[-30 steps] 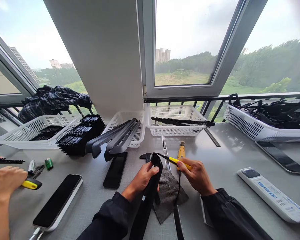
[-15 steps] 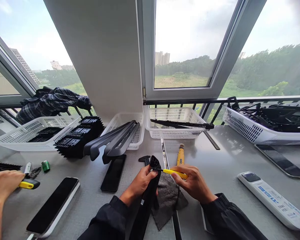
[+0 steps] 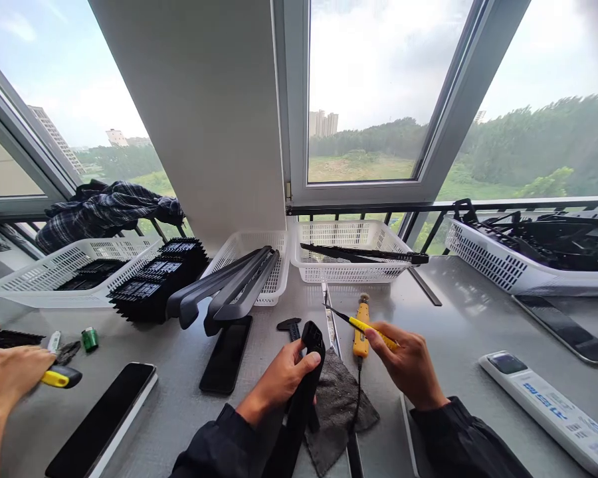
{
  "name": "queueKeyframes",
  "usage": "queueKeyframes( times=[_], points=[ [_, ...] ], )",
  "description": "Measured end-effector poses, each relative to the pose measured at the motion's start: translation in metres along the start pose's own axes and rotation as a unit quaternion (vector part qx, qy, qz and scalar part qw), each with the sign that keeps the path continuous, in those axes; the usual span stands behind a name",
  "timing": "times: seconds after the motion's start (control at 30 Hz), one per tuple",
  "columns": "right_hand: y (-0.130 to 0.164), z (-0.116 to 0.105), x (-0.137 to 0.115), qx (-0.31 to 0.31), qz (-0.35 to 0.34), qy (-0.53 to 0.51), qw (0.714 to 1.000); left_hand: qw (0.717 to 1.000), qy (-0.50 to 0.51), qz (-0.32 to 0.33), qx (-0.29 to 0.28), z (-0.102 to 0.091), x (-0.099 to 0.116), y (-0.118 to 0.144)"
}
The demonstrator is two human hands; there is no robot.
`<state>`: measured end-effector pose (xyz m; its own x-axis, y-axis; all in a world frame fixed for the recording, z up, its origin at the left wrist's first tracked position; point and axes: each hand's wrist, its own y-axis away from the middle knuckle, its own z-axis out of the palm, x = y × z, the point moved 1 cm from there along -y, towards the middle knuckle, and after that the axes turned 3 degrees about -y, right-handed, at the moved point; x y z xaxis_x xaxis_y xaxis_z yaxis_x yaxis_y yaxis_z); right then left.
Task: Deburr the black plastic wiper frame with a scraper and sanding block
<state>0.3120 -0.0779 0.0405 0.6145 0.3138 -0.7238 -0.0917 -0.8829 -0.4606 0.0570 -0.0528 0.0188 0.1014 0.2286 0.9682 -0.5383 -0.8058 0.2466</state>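
My left hand is closed around a long black plastic part, whose hollow end points up and away from me. In my right hand is a slim yellow-handled tool, its thin dark tip pointing left, apart from the plastic part. Beneath lies a dark grey cloth. A yellow rotary tool with a cord rests just beyond my right hand. A black caliper lies behind my left hand, partly hidden, and a metal strip runs away between the hands.
White baskets line the window side; grey curved parts lean on one. A stack of black parts, phones and a white power strip surround me. At left, another person's hand holds a yellow-and-black-handled tool.
My right hand has drawn the yellow-handled tool away from the black part's end, to the right. The part has tilted slightly, and my left thumb now lies across it.
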Motion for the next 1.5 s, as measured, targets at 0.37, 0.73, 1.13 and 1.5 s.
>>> queueKeyframes(
  times=[0.37, 0.73, 1.13, 1.5],
  points=[
    [0.006, 0.019, 0.01, -0.026, 0.091, -0.127, 0.987, 0.992, 0.084, 0.009, 0.09, -0.007, 0.0, -0.009],
    [0.004, 0.04, 0.052, 0.03, 0.071, -0.08, 0.994, 0.978, 0.079, 0.0, 0.191, -0.022, 0.021, -0.002],
    [-0.008, 0.024, 0.062, 0.057, 0.211, -0.02, 0.976, 0.979, 0.072, -0.009, 0.188, -0.017, 0.017, -0.004],
    [-0.011, 0.009, 0.072, 0.043, 0.214, 0.046, 0.975, 0.98, 0.048, 0.001, 0.192, -0.016, 0.012, -0.006]
  ],
)
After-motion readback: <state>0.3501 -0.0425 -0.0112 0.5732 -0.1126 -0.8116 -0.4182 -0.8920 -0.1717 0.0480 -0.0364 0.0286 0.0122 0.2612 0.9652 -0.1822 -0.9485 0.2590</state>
